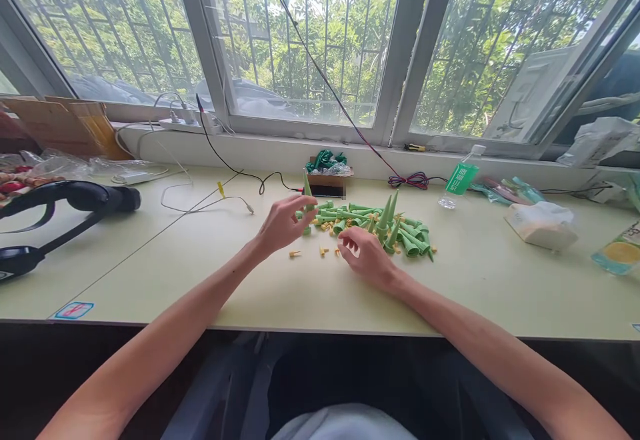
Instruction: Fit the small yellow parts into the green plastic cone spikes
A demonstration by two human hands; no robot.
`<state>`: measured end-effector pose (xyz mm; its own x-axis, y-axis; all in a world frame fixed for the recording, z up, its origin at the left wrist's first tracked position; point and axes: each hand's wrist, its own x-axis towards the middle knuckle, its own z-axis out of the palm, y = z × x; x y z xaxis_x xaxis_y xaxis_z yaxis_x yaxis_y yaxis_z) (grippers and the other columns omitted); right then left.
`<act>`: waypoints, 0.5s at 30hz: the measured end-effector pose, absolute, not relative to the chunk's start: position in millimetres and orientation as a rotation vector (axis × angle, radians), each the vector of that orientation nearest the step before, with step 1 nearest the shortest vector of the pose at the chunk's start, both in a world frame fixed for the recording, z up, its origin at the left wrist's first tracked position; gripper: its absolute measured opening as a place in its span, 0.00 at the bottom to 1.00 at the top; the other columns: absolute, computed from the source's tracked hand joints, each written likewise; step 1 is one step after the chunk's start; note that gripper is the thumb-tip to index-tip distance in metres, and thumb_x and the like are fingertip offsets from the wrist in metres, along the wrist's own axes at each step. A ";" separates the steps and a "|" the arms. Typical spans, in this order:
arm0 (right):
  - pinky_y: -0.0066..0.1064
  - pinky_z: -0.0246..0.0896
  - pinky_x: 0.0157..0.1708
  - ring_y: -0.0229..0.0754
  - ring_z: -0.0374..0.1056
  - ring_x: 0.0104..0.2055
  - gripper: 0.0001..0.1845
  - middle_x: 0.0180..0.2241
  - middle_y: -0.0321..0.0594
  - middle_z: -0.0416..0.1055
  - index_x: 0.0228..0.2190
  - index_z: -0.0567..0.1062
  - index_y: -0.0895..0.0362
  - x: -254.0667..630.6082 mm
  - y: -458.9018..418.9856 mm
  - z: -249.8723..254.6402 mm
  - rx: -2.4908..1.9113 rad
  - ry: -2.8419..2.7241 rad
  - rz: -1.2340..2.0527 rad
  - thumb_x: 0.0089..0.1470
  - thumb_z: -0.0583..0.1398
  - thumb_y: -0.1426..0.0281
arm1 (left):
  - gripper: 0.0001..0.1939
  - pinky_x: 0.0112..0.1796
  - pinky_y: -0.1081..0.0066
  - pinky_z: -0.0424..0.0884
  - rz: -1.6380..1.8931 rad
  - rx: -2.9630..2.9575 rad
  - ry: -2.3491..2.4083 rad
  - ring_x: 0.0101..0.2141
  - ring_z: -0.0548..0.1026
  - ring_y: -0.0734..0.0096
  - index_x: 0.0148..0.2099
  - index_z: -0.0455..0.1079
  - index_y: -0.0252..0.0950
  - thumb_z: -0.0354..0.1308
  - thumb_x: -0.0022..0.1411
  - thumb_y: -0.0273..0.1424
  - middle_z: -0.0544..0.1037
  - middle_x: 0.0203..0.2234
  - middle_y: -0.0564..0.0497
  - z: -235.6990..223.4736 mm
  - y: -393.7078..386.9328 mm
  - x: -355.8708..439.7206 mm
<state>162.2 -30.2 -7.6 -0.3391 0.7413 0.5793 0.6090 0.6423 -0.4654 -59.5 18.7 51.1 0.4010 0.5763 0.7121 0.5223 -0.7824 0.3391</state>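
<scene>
My left hand (287, 221) has its fingers closed around a green plastic cone (307, 185), which points upward between thumb and fingers. To its right, my right hand (367, 255) rests low over the table with fingers curled; whatever is at its fingertips is too small to make out. Just beyond both hands lies a heap of green cones (413, 232), mostly on their sides. Several cones (385, 217) stand upright behind my right hand. Small yellow plastic pieces (327, 227) are mixed into the heap, and a loose yellow piece (295, 254) lies in front of my left hand.
Behind the heap stands a small open box (333, 177) with green wrapping inside. A bottle (461, 177) with a green label and a tissue pack (543, 223) are on the right. On the left are a black headset (65, 207) and a white cable (215, 201).
</scene>
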 end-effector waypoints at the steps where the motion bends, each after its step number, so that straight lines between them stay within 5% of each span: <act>1: 0.33 0.62 0.40 0.41 0.66 0.37 0.06 0.36 0.43 0.71 0.39 0.73 0.58 161.2 -30.6 -8.1 -1.021 -2.085 0.195 0.59 0.57 0.72 | 0.12 0.26 0.79 0.70 1.307 2.605 0.984 0.30 0.74 0.76 0.42 0.74 0.35 0.53 0.66 0.36 0.78 0.36 0.48 48.8 19.6 -58.7; 8: 0.43 0.57 0.55 0.47 0.61 0.53 0.15 0.50 0.46 0.71 0.51 0.71 0.54 155.5 -31.5 -10.7 -0.822 -2.353 0.142 0.63 0.55 0.71 | 0.15 0.30 0.75 0.68 0.989 2.698 0.957 0.23 0.68 0.79 0.51 0.72 0.37 0.56 0.64 0.35 0.76 0.37 0.49 30.7 23.2 -51.9; 15: 0.40 0.55 0.55 0.45 0.64 0.51 0.12 0.44 0.44 0.75 0.45 0.74 0.56 155.5 -31.6 -6.7 -0.767 -2.454 0.131 0.65 0.52 0.73 | 0.28 0.27 0.76 0.64 0.831 2.691 1.014 0.23 0.66 0.75 0.62 0.60 0.40 0.59 0.61 0.36 0.70 0.24 0.56 25.4 19.5 -47.7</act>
